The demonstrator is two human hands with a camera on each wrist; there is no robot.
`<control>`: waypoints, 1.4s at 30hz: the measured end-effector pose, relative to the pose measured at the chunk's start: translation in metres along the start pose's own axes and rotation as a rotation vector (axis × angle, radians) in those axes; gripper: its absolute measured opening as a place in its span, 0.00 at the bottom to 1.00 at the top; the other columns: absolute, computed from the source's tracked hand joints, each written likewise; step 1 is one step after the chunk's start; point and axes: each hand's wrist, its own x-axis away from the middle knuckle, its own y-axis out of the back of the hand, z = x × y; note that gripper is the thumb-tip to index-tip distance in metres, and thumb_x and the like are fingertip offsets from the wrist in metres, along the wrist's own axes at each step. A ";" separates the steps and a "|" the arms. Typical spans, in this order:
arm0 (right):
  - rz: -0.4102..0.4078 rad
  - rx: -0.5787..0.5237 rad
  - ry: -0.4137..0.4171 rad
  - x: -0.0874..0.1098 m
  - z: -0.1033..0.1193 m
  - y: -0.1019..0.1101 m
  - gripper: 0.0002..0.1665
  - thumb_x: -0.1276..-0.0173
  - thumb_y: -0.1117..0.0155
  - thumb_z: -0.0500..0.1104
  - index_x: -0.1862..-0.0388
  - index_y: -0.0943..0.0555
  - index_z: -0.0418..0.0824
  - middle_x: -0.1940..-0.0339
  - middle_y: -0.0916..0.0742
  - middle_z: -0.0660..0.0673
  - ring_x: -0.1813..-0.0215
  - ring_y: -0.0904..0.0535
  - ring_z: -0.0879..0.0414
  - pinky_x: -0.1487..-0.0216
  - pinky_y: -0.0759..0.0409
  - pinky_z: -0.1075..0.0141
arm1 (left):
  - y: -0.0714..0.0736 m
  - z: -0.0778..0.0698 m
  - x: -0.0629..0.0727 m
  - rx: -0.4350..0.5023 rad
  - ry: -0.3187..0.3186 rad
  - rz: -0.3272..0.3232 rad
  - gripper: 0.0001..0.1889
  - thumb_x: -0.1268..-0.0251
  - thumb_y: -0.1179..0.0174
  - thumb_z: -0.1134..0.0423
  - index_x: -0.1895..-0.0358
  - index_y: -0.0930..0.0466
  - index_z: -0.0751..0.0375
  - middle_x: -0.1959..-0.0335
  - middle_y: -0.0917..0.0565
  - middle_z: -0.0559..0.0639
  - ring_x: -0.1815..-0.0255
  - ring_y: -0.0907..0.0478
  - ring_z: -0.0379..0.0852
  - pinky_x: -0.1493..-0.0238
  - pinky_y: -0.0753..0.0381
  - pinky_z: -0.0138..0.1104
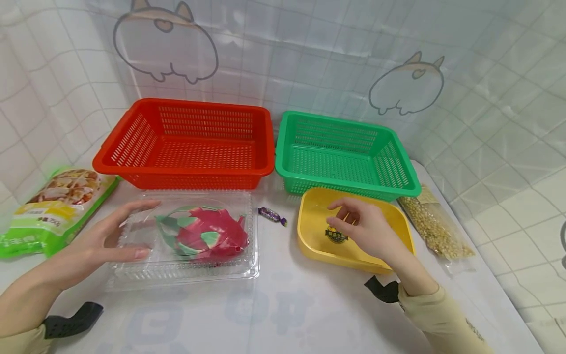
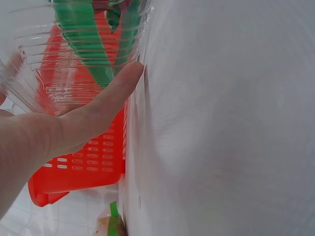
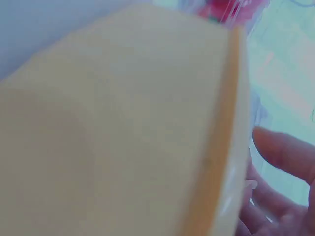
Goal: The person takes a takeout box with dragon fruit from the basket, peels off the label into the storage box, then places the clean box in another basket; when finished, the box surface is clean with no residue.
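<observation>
At the left end of a clear plastic clamshell box point(image 1: 141, 226), my left hand point(image 1: 101, 241) spans the box, thumb at the near side and fingers at the far side. Inside lies a pink-red dragon fruit point(image 1: 221, 233) with green scales. The left wrist view shows the thumb point(image 2: 103, 108) against the ribbed box wall point(image 2: 83, 54). My right hand point(image 1: 364, 226) hovers over a yellow plastic tray point(image 1: 314, 236), fingers loosely bent and holding nothing. Blurred yellow plastic point(image 3: 123, 123) fills most of the right wrist view, beside the right hand point(image 3: 280, 182).
Behind stand a red basket point(image 1: 194, 172) and a green basket point(image 1: 345, 182). A purple-wrapped candy point(image 1: 270, 215) lies between box and tray. A green food bag point(image 1: 57, 206) is at far left, and a bag of yellowish grains point(image 1: 435, 226) at the right edge.
</observation>
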 end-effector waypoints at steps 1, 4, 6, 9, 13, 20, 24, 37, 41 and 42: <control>-0.006 -0.016 0.002 -0.002 0.004 -0.003 0.15 0.31 0.31 0.45 0.48 0.18 0.45 0.69 0.16 0.50 0.74 0.23 0.56 0.73 0.25 0.67 | 0.000 0.000 0.000 0.001 -0.001 0.001 0.43 0.36 0.41 0.68 0.20 0.51 0.41 0.22 0.50 0.38 0.28 0.60 0.34 0.41 0.74 0.81; -0.016 -0.070 -0.003 -0.008 0.015 -0.011 0.18 0.31 0.32 0.45 0.44 0.20 0.44 0.67 0.16 0.50 0.73 0.23 0.53 0.74 0.25 0.66 | -0.001 0.000 -0.001 0.002 -0.002 0.001 0.43 0.36 0.41 0.68 0.20 0.51 0.41 0.22 0.50 0.38 0.28 0.60 0.34 0.41 0.73 0.81; -0.017 -0.124 -0.012 -0.013 0.022 -0.017 0.19 0.30 0.33 0.44 0.42 0.21 0.44 0.66 0.16 0.48 0.72 0.21 0.49 0.74 0.24 0.66 | -0.001 0.000 0.000 0.004 -0.002 0.000 0.43 0.36 0.41 0.68 0.20 0.51 0.41 0.22 0.50 0.38 0.28 0.59 0.34 0.41 0.73 0.81; -0.019 -0.204 -0.010 -0.019 0.036 -0.026 0.20 0.30 0.34 0.42 0.40 0.22 0.45 0.64 0.16 0.46 0.69 0.19 0.46 0.72 0.22 0.65 | -0.001 0.001 0.000 0.004 -0.001 -0.003 0.43 0.36 0.41 0.68 0.20 0.51 0.41 0.22 0.50 0.38 0.29 0.59 0.35 0.42 0.73 0.81; -0.006 -0.260 0.014 -0.025 0.054 -0.039 0.22 0.30 0.34 0.41 0.38 0.23 0.49 0.62 0.16 0.47 0.66 0.18 0.51 0.65 0.18 0.63 | 0.000 0.002 0.000 0.005 -0.002 -0.007 0.43 0.36 0.41 0.68 0.20 0.52 0.41 0.22 0.50 0.38 0.29 0.59 0.35 0.42 0.74 0.81; 0.051 -0.352 0.053 -0.029 0.075 -0.062 0.25 0.29 0.35 0.43 0.34 0.27 0.49 0.55 0.17 0.47 0.55 0.18 0.56 0.52 0.16 0.58 | 0.000 0.003 -0.001 0.012 -0.003 0.003 0.43 0.36 0.42 0.67 0.20 0.52 0.41 0.22 0.50 0.38 0.29 0.59 0.34 0.42 0.72 0.82; 0.109 -0.450 0.015 -0.028 0.077 -0.073 0.31 0.28 0.36 0.47 0.29 0.31 0.51 0.46 0.19 0.46 0.47 0.20 0.54 0.45 0.18 0.60 | 0.000 0.003 -0.001 0.012 -0.005 0.001 0.44 0.36 0.42 0.68 0.20 0.52 0.41 0.22 0.49 0.38 0.29 0.59 0.34 0.42 0.73 0.82; 0.266 -0.518 -0.031 -0.025 0.080 -0.104 0.44 0.28 0.37 0.53 0.20 0.46 0.60 0.24 0.35 0.47 0.31 0.28 0.47 0.35 0.22 0.55 | 0.000 0.004 -0.001 0.009 -0.001 -0.001 0.44 0.37 0.42 0.68 0.20 0.53 0.41 0.22 0.49 0.38 0.30 0.58 0.33 0.43 0.69 0.82; 0.325 -0.522 -0.054 -0.023 0.079 -0.109 0.46 0.30 0.35 0.55 0.21 0.50 0.71 0.21 0.37 0.52 0.28 0.29 0.46 0.39 0.19 0.57 | 0.000 0.004 -0.001 0.003 0.001 -0.005 0.44 0.37 0.41 0.67 0.20 0.53 0.40 0.22 0.49 0.38 0.30 0.57 0.33 0.43 0.70 0.82; 0.334 -0.523 -0.052 -0.023 0.079 -0.110 0.47 0.29 0.36 0.55 0.21 0.51 0.73 0.21 0.38 0.53 0.28 0.29 0.46 0.39 0.19 0.58 | 0.000 0.004 -0.001 0.000 0.004 -0.007 0.44 0.37 0.41 0.67 0.20 0.52 0.40 0.22 0.49 0.38 0.30 0.58 0.33 0.42 0.70 0.82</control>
